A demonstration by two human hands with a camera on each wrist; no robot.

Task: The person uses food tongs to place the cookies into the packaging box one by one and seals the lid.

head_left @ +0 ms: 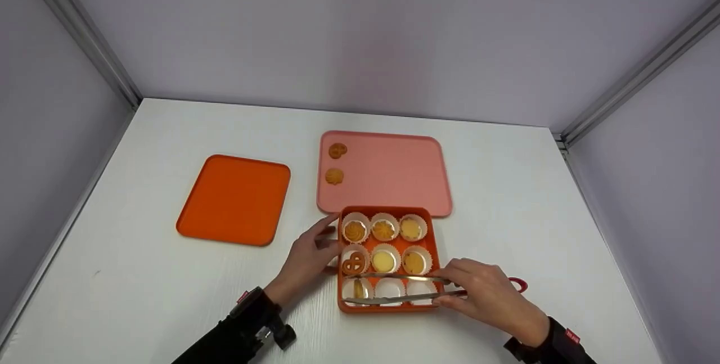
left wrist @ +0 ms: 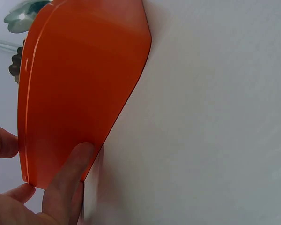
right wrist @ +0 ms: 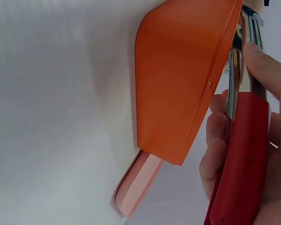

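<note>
My left hand [head_left: 306, 260] holds the orange box [head_left: 433, 234] by its far left corner, with fingers on the side wall and rim. In the box stand rows of white paper cups with cookies, among them a pretzel cookie [head_left: 354, 263] and a swirl cookie [head_left: 355, 232]. My right hand [head_left: 484, 291] grips metal tongs [head_left: 394, 278] with red handles [right wrist: 243, 154]. The tongs lie level across the front row, arms apart, tips at the front left cup. A narrow golden cookie [head_left: 358, 289] shows between them there. The other front cups look bare.
Behind the box lies a pink tray [head_left: 388, 172], its front edge overlapped by the box; a pretzel [head_left: 337, 151] and a round ridged cookie [head_left: 334, 176] sit on its left side. An orange square tray [head_left: 233, 201] lies to the left. Grey walls enclose the white table [head_left: 140, 285].
</note>
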